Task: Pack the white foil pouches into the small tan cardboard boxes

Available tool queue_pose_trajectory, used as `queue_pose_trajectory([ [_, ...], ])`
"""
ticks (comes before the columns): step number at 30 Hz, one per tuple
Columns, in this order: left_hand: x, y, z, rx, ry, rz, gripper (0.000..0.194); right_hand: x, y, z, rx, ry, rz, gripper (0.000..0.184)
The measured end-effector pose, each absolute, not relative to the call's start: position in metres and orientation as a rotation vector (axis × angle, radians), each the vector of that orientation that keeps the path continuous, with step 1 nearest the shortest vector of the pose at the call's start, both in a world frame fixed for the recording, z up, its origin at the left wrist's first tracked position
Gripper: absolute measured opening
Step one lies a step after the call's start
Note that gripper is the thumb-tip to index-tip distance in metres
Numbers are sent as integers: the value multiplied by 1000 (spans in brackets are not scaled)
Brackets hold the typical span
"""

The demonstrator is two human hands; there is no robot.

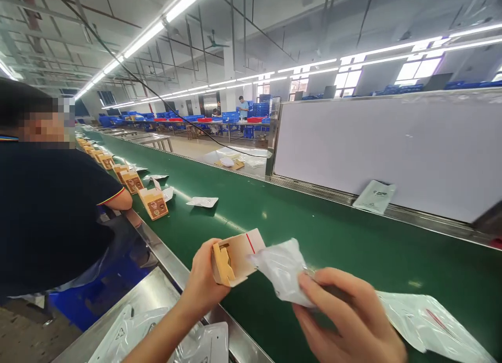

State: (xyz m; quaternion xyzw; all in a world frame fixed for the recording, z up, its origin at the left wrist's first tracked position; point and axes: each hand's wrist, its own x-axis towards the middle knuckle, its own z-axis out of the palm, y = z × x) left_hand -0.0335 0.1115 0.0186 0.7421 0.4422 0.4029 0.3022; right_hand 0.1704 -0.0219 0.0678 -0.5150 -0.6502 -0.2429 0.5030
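Note:
My left hand (206, 274) is closed round a small cardboard box (239, 256) whose open end and flaps face right. A red strip crosses one of its flaps. In my right hand (345, 316) a white plastic packet (285, 271) is pinched between thumb and fingers. The packet's left tip is right at the box's open flap; whether they touch I cannot tell. Both hands are above the green conveyor belt (314, 237). Beyond my right hand lies a larger white plastic bag (435, 321) with a red line on it.
Open cardboard boxes (153, 202) line the belt's left edge, with white packets (203, 202) beside them. More bags (145, 326) lie on the metal table at lower left. A seated person (50, 195) is at left. One bag (375, 196) leans on the white panel (376, 148).

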Motion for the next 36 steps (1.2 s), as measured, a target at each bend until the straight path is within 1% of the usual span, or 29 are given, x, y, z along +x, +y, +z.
queue_pose_trajectory([
  [2,-16,82,15,2053,1187,1105,67,160,-14,71,-1143,-1683,-582,36],
  [5,5,60,12,2280,1079,1331,59,162,-17,64,-1100,-1973,-424,36],
  [7,17,52,10,2451,949,1405,55,169,-27,59,-1165,-2165,-161,43],
  [8,23,48,8,2505,900,1408,56,173,-33,57,-1212,-2226,23,51],
  [10,34,39,2,2516,871,1388,57,179,-44,58,-1295,-2243,435,74],
  [11,40,33,-2,2492,873,1388,56,181,-49,60,-1326,-2195,618,78],
  [12,44,27,-6,2457,893,1394,55,182,-53,62,-1355,-2117,730,73],
  [13,48,21,-10,2417,924,1385,55,184,-56,64,-1379,-2050,780,61],
  [15,53,11,-16,2343,976,1306,57,188,-61,66,-1425,-1946,718,38],
  [16,54,7,-17,2308,990,1241,62,192,-63,66,-1453,-1914,632,32],
  [19,49,2,-14,2184,1024,1046,80,215,-73,62,-1553,-1870,273,24],
  [21,40,6,-10,2089,1074,992,80,238,-82,59,-1597,-1869,52,25],
  [23,30,12,-6,2010,1149,976,75,265,-92,55,-1634,-1863,-44,29],
  [26,15,21,-2,1933,1257,971,75,302,-108,46,-1750,-1791,-7,31],
  [30,5,25,1,1868,1346,938,72,338,-134,33,-1887,-1622,34,24],
  [32,1,26,1,1840,1364,938,71,355,-148,25,-1884,-1377,4,28],
  [36,-14,35,-1,1696,1409,988,67,397,-171,-2,-1902,-784,-200,42],
])
